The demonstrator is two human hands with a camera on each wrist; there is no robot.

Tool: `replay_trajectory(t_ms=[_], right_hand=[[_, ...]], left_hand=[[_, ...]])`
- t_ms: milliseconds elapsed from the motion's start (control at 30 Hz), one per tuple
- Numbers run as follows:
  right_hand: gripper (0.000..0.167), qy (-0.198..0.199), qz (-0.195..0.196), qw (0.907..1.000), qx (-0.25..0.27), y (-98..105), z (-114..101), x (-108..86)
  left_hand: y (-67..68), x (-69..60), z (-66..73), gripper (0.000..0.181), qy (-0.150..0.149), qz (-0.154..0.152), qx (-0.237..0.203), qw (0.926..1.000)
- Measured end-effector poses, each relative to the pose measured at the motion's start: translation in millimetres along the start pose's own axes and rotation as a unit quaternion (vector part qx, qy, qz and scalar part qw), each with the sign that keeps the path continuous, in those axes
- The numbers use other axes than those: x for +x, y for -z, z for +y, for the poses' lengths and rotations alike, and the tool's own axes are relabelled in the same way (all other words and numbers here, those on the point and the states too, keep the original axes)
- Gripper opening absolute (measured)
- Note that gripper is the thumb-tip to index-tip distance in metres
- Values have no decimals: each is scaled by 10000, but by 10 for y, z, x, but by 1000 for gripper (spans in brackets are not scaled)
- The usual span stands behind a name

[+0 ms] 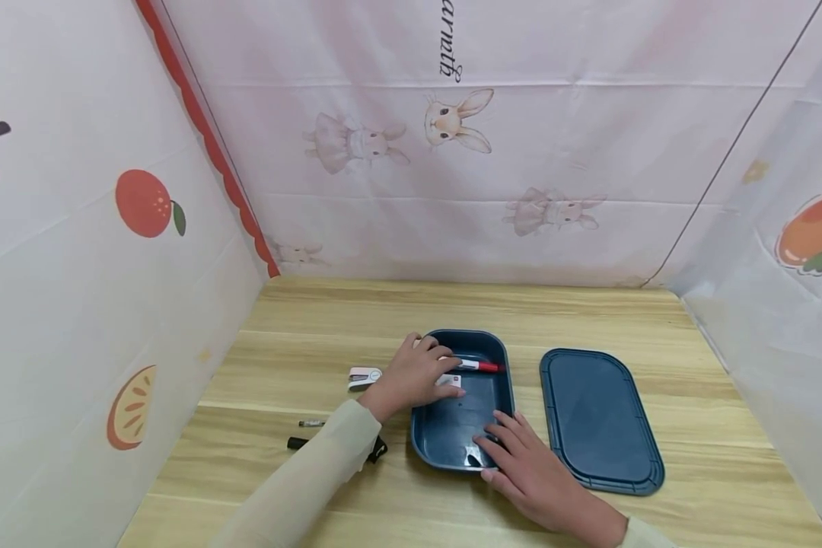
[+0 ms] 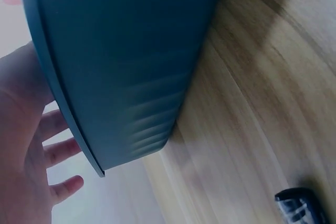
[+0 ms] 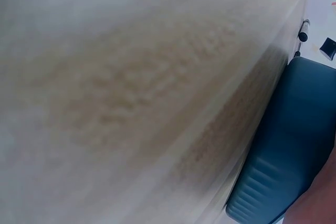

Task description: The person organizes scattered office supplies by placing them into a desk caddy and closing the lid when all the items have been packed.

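A dark blue plastic box [image 1: 462, 434] stands on the table, its outer wall [image 2: 121, 77] filling much of the left wrist view. My left hand [image 1: 414, 373] reaches over the box's left rim, fingers spread apart. Beneath its fingers a white marker with a red cap [image 1: 488, 367] lies in the box. A small white item [image 1: 452, 380] shows between thumb and index finger, partly covered. My right hand [image 1: 527, 472] rests on the box's near right corner, its fairly straight fingers over the rim. The right wrist view shows only part of this hand beside the box.
The matching blue lid [image 1: 601, 418] lies flat to the right. Left of the box are a pink and white stapler [image 1: 364, 377], a thin pen [image 1: 311, 423] and black items [image 1: 378, 449], partly behind the left sleeve. Printed cloth walls surround the table.
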State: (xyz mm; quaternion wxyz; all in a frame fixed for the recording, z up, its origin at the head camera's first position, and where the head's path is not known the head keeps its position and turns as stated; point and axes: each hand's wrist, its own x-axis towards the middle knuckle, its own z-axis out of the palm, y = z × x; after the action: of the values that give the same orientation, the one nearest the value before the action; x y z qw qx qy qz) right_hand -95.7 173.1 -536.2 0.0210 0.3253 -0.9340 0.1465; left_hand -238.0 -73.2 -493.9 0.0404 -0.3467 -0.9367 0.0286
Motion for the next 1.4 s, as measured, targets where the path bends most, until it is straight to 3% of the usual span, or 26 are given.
replay_trajectory(t_ms=[300,567,900,1133,1400], right_hand=[[51,39,103,9999,-36,-16,4,1],[53,-157,-62,9997,148,-13,-1,2],[53,-156,-54,9996,210,-10,0,13],[53,-199,-122,9995,235,-6,-3,13],[52,-207,-166,9994,241,-4,-9,3]], left_hand=[[4,-29,-1,79,24,-87,-112,9999],[-4,-68,-30,82,93,-161,-555,9983],[-13,-116,-109,83,285,-171,-778,9964],[-9,-187,-171,83,440,-178,-752,9960],[-31,-299,-230,80,685,-112,-1031,9922]])
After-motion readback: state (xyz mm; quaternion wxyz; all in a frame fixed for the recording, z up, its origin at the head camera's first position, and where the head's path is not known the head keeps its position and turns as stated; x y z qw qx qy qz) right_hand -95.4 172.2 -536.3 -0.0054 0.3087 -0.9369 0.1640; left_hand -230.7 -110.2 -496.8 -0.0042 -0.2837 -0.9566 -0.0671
